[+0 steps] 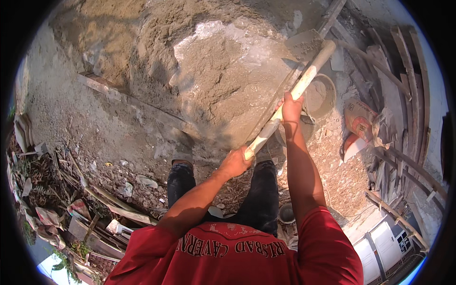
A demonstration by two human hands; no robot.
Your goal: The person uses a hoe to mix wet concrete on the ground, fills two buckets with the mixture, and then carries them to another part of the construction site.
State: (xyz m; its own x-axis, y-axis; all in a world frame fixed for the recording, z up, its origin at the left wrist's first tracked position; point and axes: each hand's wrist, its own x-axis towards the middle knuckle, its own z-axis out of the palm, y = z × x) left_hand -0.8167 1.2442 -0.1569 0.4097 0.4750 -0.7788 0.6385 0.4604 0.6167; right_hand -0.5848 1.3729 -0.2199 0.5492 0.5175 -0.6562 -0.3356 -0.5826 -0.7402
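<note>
Left hand (236, 163) and right hand (291, 111) clench one pole (271, 129). Seemingly two buckets (331, 97), two o'clock — open ground (80, 128) edging one board (137, 105), ten.

One head-worn fisheye looks steeply down past the near red shirt (228, 268) onto wet mix (213, 71).

Bright sunlight glares off the wet mix (209, 71), shadows dapple its left, and fisheye edges bow.

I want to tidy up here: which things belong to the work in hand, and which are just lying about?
In use:
- wooden handle, in left hand and right hand
- wet grey mix
- probably the bucket

Seemingly lying about:
- planks, right
- wood scraps, lower left
</note>
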